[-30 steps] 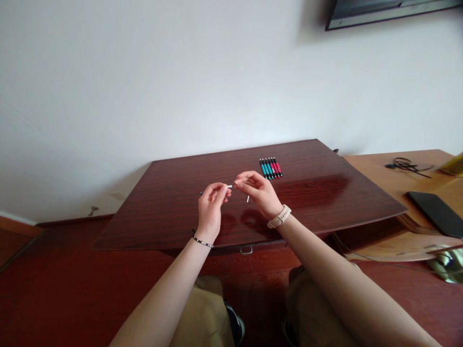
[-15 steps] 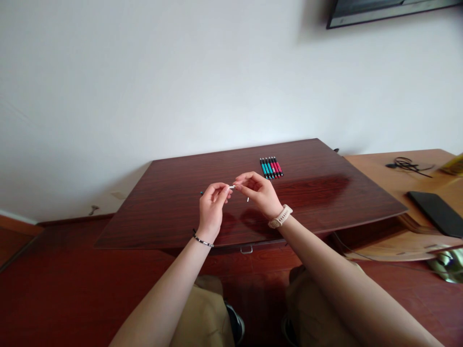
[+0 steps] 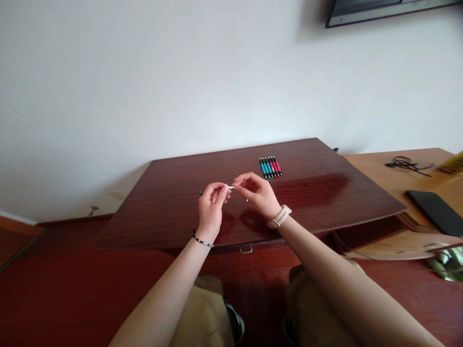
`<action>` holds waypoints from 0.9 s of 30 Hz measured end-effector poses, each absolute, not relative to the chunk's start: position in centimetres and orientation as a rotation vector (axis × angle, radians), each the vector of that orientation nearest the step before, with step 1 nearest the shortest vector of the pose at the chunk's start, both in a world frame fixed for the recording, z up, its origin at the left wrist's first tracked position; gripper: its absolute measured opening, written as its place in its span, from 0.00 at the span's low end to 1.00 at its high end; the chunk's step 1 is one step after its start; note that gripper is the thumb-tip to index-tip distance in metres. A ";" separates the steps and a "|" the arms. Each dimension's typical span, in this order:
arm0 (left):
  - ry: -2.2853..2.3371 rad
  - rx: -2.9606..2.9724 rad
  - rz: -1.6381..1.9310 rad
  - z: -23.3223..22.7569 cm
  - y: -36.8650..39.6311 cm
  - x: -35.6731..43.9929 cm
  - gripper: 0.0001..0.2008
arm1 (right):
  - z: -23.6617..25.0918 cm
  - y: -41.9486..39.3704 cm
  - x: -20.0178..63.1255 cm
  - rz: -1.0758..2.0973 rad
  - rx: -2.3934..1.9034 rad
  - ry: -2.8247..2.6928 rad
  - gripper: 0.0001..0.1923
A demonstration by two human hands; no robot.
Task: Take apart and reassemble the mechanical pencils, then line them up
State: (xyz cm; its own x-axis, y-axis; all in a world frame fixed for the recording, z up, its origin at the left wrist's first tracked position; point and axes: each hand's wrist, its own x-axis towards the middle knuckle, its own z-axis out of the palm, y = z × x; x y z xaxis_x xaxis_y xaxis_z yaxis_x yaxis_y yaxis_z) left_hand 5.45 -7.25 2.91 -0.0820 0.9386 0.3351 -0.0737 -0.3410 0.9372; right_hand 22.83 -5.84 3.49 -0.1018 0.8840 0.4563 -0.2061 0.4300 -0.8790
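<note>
Both hands meet above the dark wooden table, fingertips almost together. A short, thin white stick bridges the gap between them, too small to name more exactly. My left hand, with a beaded bracelet at the wrist, pinches its left end. The thumb and fingers of my right hand, above a pale watch strap, close on the other end. Just below the right fingers shows the tip of another white piece, mostly hidden. A small teal end pokes out left of my left hand; what it belongs to is hidden.
A neat row of teal and pink pens lies beyond my right hand. To the right, a lighter wooden desk bears a black cable and a flat black device. A screen hangs on the wall.
Both hands keep their pinch on the white stick and have barely moved. Less of the white piece beneath the right fingers shows now.
</note>
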 end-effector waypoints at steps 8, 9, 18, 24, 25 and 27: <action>1.009 1.373 1.506 2.8 -7.2 5.5 0.14 | 3.3 -5.8 23.0 1.044 -0.683 -1.344 0.19; 1.013 1.379 1.498 2.7 -7.2 5.5 0.14 | 3.3 -5.7 23.0 1.047 -0.678 -1.342 0.19; 1.036 1.429 1.485 2.0 -7.1 5.6 0.13 | 3.4 -5.9 23.2 0.994 -0.705 -1.394 0.17; 1.055 1.430 1.497 2.2 -7.1 5.5 0.13 | 3.2 -6.0 23.3 0.880 -0.776 -1.502 0.13; 1.056 1.438 1.495 2.2 -7.1 5.5 0.13 | 3.1 -6.0 23.4 0.867 -0.780 -1.513 0.13; 1.051 1.455 1.493 2.3 -7.1 5.5 0.14 | 2.9 -6.0 23.3 0.852 -0.781 -1.530 0.12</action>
State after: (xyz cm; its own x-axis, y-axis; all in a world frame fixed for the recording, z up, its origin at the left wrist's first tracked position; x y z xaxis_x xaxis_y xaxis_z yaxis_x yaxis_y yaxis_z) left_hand 5.50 -7.11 2.27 -0.0348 0.9366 0.3488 0.0128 -0.3485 0.9372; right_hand 23.35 -5.95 2.92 -0.1178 0.8535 0.5076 0.0178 0.5129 -0.8583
